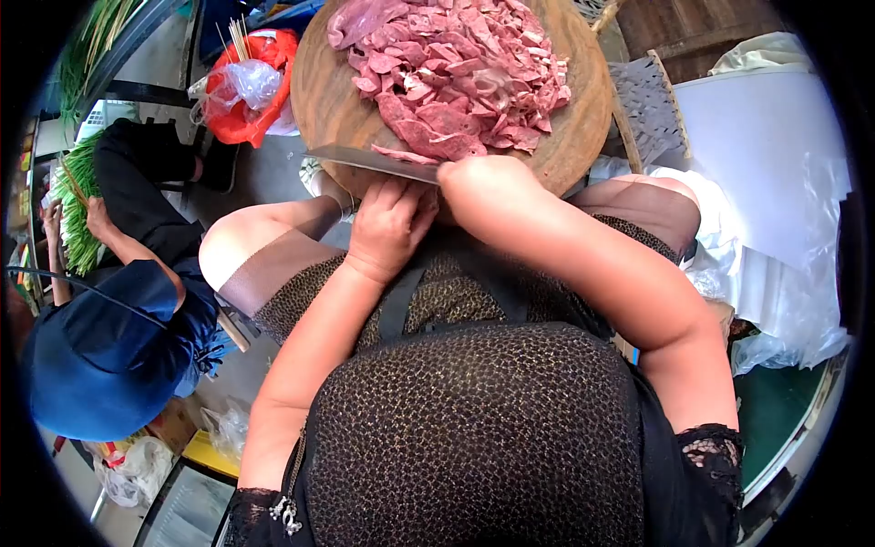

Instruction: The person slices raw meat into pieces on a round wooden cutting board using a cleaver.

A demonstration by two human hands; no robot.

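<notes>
A round wooden chopping block (319,91) stands at the top centre, with a heap of sliced reddish meat (465,68) on it. My right hand (478,187) is closed round the handle end of a wide knife (374,162), whose blade points left across the block's near edge. Below the blade my left hand (390,219) has its fingers bent together at the near rim of the block. The fingertips are partly hidden by the blade, and what they hold, if anything, cannot be made out.
A red bag (244,118) with clear plastic and thin sticks is left of the block. At the far left a person in a blue hat (105,351) handles green stalks (80,196). A white surface (752,146) with plastic sheeting stands at the right.
</notes>
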